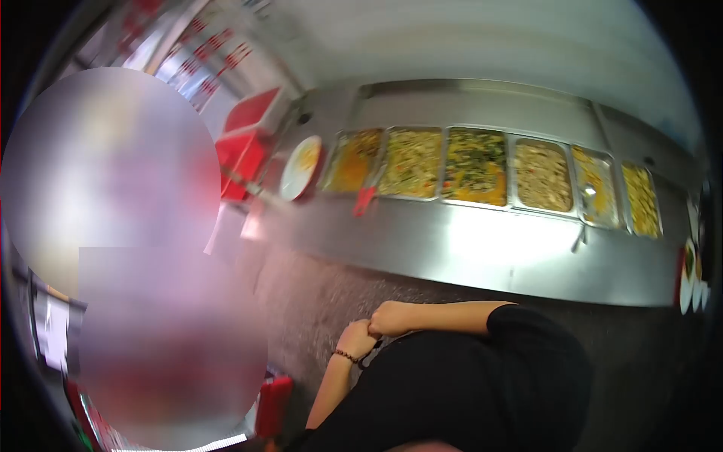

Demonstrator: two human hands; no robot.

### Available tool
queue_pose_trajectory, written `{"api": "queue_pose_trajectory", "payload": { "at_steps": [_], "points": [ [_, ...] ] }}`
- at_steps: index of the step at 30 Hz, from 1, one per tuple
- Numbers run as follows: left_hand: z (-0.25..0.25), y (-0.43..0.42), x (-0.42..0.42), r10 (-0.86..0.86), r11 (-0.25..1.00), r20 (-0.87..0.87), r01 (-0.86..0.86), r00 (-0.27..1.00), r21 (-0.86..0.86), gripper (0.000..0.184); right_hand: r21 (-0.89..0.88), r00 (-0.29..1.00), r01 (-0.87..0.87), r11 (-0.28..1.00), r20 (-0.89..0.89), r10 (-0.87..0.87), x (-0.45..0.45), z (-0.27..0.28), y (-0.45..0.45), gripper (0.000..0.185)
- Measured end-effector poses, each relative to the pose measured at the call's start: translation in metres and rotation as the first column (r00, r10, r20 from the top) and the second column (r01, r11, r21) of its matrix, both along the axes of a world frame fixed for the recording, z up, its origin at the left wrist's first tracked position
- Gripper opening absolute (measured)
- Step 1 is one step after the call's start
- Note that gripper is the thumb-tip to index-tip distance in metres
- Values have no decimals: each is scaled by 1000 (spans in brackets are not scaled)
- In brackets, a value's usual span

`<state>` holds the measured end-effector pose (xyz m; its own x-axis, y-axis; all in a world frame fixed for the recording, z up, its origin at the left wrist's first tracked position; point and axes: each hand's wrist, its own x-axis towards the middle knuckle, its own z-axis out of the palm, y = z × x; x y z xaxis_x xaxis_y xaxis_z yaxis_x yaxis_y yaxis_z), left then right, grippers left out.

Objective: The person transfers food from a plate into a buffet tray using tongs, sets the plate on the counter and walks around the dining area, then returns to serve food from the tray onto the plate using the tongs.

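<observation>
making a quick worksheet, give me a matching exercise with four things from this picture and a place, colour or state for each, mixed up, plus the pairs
1. Right hand
2. Beaded bracelet
3. White dish
4. Sleeve

A. Beside the row of food trays
B. Black
C. Against the left hand
D. Around the left wrist

Pairs: 1-C, 2-D, 3-A, 4-B

Left hand (357,339) and right hand (390,319) touch before the steel counter (422,241); food trays (510,177) line it; oval dish (300,181) near its left end
</observation>
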<state>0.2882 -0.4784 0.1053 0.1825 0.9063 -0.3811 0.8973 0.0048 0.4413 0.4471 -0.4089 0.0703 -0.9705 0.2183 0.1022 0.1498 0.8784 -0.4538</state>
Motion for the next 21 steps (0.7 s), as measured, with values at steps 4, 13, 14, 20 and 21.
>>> {"api": "queue_pose_trajectory", "payload": {
  "at_steps": [4, 13, 14, 20, 21],
  "points": [
    [-13, 40, 28, -135, 983, 82, 144, 987, -114, 37, -95, 986, 163, 982, 43, -159, 44, 1, 12, 18],
    [-32, 115, 68, -570, 794, 109, 580, 814, -181, 31, -90, 818, 575, 813, 61, -572, 92, -6, -6, 19],
    [-36, 120, 71, -632, 750, 139, 647, 762, -136, 31, -95, 797, 604, 791, 76, -599, 94, 0, -11, 19],
    [-32, 131, 99, -827, 523, 181, 846, 533, -100, 31, -137, 615, 789, 599, 164, -771, 93, 8, -39, 18],
    [-38, 134, 97, -846, 489, 189, 867, 498, -96, 31, -134, 582, 813, 567, 172, -795, 87, 6, -44, 18]
  ]
}}
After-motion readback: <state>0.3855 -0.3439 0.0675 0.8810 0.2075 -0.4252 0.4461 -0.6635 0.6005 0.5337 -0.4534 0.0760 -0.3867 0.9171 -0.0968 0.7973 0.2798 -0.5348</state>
